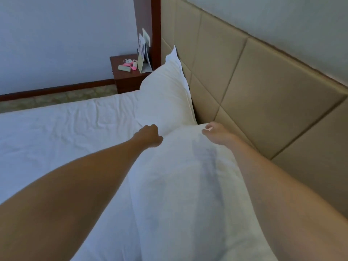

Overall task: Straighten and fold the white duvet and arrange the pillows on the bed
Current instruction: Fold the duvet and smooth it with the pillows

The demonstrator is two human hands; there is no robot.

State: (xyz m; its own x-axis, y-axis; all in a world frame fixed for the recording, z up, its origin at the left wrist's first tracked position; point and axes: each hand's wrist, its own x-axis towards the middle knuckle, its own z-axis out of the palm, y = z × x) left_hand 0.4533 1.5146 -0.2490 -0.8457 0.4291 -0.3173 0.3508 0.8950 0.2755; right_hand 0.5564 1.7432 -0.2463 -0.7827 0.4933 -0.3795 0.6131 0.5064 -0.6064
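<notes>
The plump white fabric pillow (pixel 180 185) stands between the person's two bare forearms, filling the lower middle of the view, its far edge up near the padded headboard. The left hand (pixel 148 135) grips the pillow's far left corner, fingers curled into the cloth. The right hand (pixel 214 130) holds the far right corner, thumb and fingertips pinching the top edge. Just beyond it, a second white pillow (pixel 165 93) leans upright against the beige quilted leather-look headboard (pixel 254 87), one corner pointing up; the two pillows appear to touch where their edges meet between the hands.

To the left, the white duvet (pixel 62 132) lies spread flat over the bed, lightly creased, reaching up to the base of the leaning pillow. Past the bed's far side stands a dark reddish wooden nightstand (pixel 128 80) against a matching wooden upright. On its top rest a folded card stand (pixel 144 61), a pink object (pixel 130 65) and a pale small box (pixel 123 67); what these are exactly cannot be told. A patterned greenish carpet (pixel 56 97) runs along a dark wooden skirting board below a plain pale wall (pixel 66 34).
</notes>
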